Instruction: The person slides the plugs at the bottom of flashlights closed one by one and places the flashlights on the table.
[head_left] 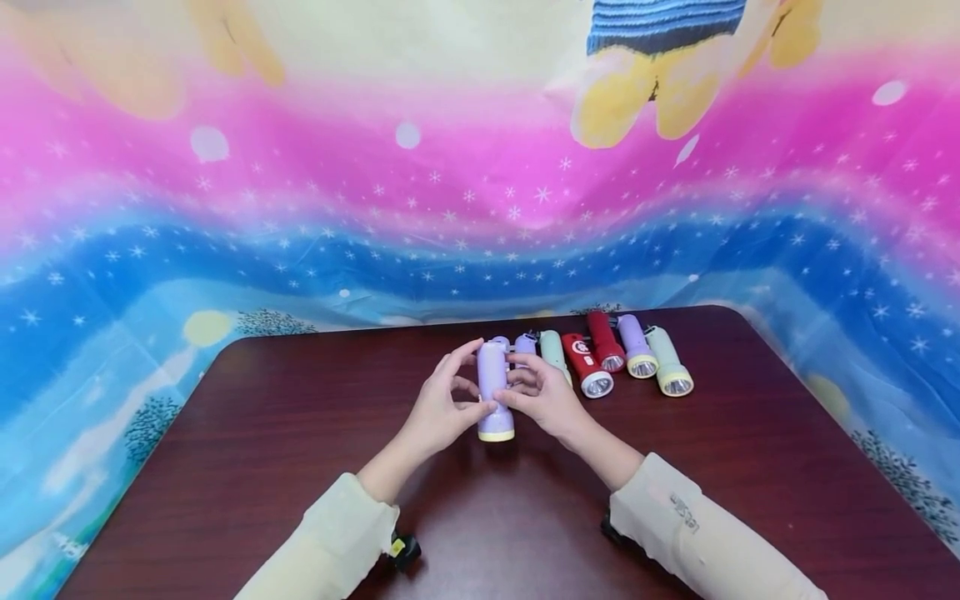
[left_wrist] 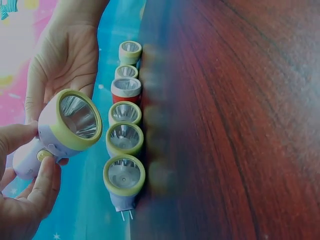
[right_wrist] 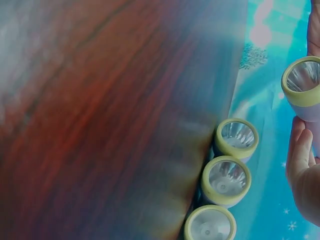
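Observation:
Above the table, in the middle of the head view, a purple flashlight (head_left: pixel 492 375) with a yellow rim hangs lens-down between both hands. My left hand (head_left: pixel 447 404) grips one side of it with thumb and fingers. From the other side, my right hand (head_left: pixel 547 400) pinches it, the thumb near the left thumb. In the left wrist view, the left fingers (left_wrist: pixel 42 187) lie at the yellow button (left_wrist: pixel 44 155), and the clear lens (left_wrist: pixel 80 117) faces the camera. The right wrist view cuts off part of the flashlight (right_wrist: pixel 303 95) and the right hand (right_wrist: pixel 306 175).
Behind and right of the hands, several flashlights lie in a row near the table's far edge: a red one (head_left: pixel 588 367), another red one (head_left: pixel 604 342), a purple one (head_left: pixel 634 337), green ones (head_left: pixel 667 354). One in the row shows two plug prongs (left_wrist: pixel 127 215). A printed curtain (head_left: pixel 480 208) surrounds the dark wooden table (head_left: pixel 285 467).

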